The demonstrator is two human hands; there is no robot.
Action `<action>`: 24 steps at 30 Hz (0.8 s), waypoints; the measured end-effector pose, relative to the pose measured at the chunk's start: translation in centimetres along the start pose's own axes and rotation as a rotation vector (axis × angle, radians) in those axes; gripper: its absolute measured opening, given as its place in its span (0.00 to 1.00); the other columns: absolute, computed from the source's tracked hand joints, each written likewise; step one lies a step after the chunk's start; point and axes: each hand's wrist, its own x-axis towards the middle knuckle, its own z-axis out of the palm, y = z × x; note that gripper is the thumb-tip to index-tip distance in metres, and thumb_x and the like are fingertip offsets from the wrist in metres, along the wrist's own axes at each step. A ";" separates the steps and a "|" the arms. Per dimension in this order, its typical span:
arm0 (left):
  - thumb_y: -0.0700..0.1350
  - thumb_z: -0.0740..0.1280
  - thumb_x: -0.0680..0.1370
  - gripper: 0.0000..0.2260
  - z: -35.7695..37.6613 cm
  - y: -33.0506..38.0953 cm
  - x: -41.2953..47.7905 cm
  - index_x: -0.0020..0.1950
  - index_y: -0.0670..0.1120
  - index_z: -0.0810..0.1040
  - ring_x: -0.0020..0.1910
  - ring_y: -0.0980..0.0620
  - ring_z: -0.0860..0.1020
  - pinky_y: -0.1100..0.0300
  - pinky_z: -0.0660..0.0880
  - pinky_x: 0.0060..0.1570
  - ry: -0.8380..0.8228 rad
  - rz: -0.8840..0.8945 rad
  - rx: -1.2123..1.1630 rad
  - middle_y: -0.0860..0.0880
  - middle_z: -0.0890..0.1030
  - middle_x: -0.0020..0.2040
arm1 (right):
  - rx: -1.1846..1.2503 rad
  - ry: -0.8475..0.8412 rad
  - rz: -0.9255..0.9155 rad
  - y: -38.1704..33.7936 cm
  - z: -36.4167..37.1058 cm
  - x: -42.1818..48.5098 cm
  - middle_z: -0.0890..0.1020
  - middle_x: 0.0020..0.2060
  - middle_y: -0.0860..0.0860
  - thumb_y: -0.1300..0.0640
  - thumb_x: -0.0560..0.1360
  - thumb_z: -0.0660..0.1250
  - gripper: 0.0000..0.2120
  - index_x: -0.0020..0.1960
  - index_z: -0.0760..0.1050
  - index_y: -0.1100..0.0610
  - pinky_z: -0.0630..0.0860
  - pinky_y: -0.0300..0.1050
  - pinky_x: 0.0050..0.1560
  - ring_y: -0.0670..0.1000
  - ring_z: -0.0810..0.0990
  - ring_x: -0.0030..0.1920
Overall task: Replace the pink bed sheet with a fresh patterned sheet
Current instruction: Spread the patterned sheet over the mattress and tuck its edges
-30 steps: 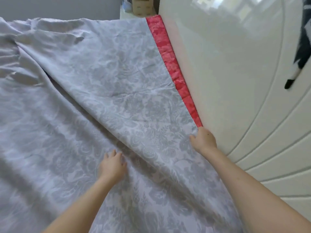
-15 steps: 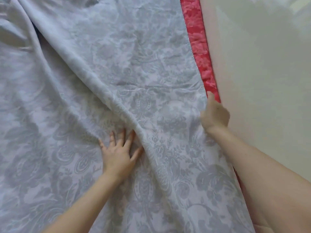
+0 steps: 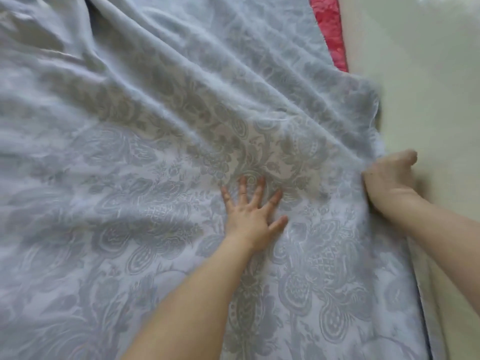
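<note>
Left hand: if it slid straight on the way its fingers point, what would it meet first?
Probably the raised diagonal fold in the patterned sheet, just beyond the left hand. Only flat cloth lies between, though the fold's height is hard to judge.

The left hand (image 3: 250,216) and right hand (image 3: 387,178) are bare. Back from the fingers (image 3: 259,187), both wrists and forearms are uncovered as far as the frame edge; the right hand is blurred.
</note>
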 end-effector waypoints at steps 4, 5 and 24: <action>0.60 0.50 0.81 0.21 -2.6 -0.6 0.0 0.74 0.62 0.58 0.76 0.47 0.39 0.38 0.33 0.69 -0.091 0.036 -0.399 0.55 0.48 0.78 | 0.170 0.055 0.079 -2.7 -3.3 -3.5 0.66 0.69 0.59 0.60 0.78 0.46 0.24 0.72 0.64 0.51 0.55 0.59 0.69 0.63 0.65 0.67; 0.57 0.52 0.82 0.19 -3.4 -1.3 -1.0 0.73 0.59 0.64 0.77 0.50 0.45 0.42 0.38 0.72 -0.061 0.017 -0.611 0.56 0.54 0.77 | 0.348 0.211 0.037 -3.9 -4.5 -5.1 0.66 0.69 0.63 0.61 0.77 0.47 0.25 0.72 0.64 0.53 0.50 0.63 0.70 0.67 0.64 0.67; 0.54 0.50 0.82 0.22 -1.9 -21.9 -43.2 0.76 0.56 0.52 0.75 0.41 0.51 0.34 0.57 0.67 -0.436 -0.697 -0.096 0.49 0.52 0.77 | 0.763 -0.313 -0.489 -5.1 -16.8 -29.9 0.65 0.73 0.49 0.30 0.75 0.47 0.33 0.76 0.45 0.40 0.68 0.59 0.65 0.55 0.70 0.68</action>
